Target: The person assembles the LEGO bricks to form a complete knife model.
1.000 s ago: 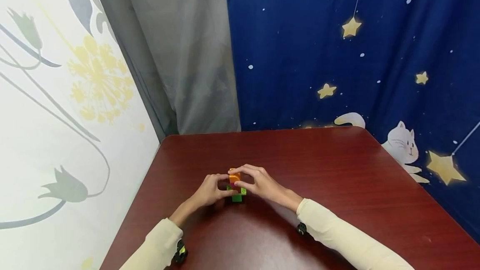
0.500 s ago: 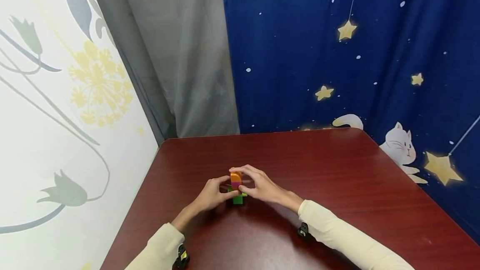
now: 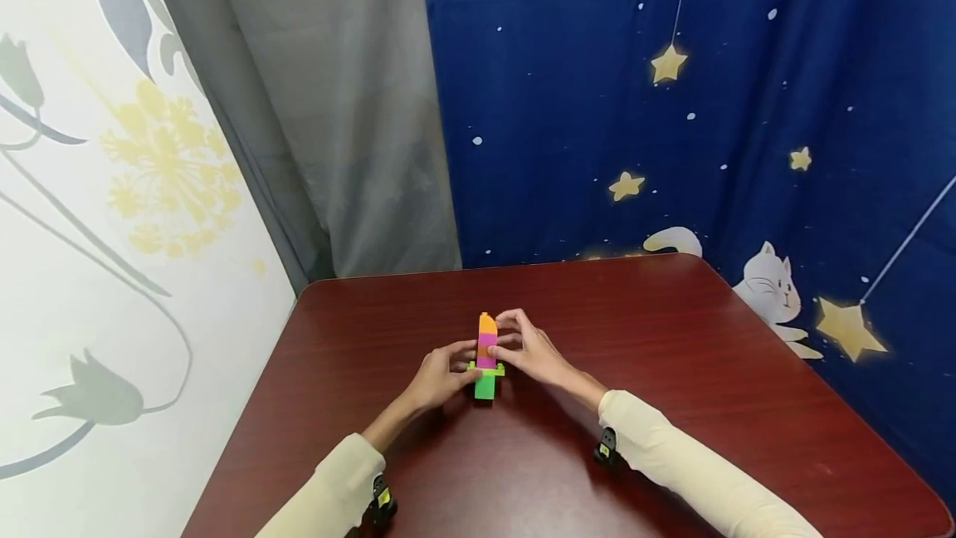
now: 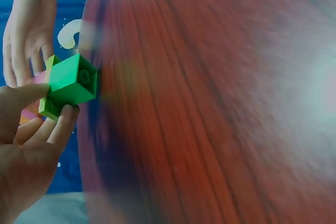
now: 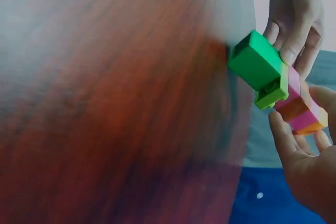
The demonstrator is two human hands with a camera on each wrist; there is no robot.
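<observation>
A small tower of toy building bricks (image 3: 487,341) is held upright above the table between both hands. A green brick (image 4: 65,75) forms its bottom, with a wider lime brick (image 5: 273,93) just above. Pink and orange-brown bricks follow, and an orange brick with a curved side (image 3: 487,323) tops it. My left hand (image 3: 436,379) pinches the lower part, thumb in front on the lime and green bricks. On the other side, my right hand (image 3: 536,354) has its thumb on the pink and brown section and its fingers curved beside and behind it.
The glossy reddish-brown table (image 3: 582,297) spreads around the hands. A floral wall panel (image 3: 134,272) rises at its left, with a grey curtain (image 3: 336,106) and a blue starry curtain (image 3: 568,106) behind. Dark devices sit at both wrists.
The brick tower has come more into sight, now showing its full height. My right fingers have shifted from over the orange top to the tower's right side. The head view has turned slightly right.
</observation>
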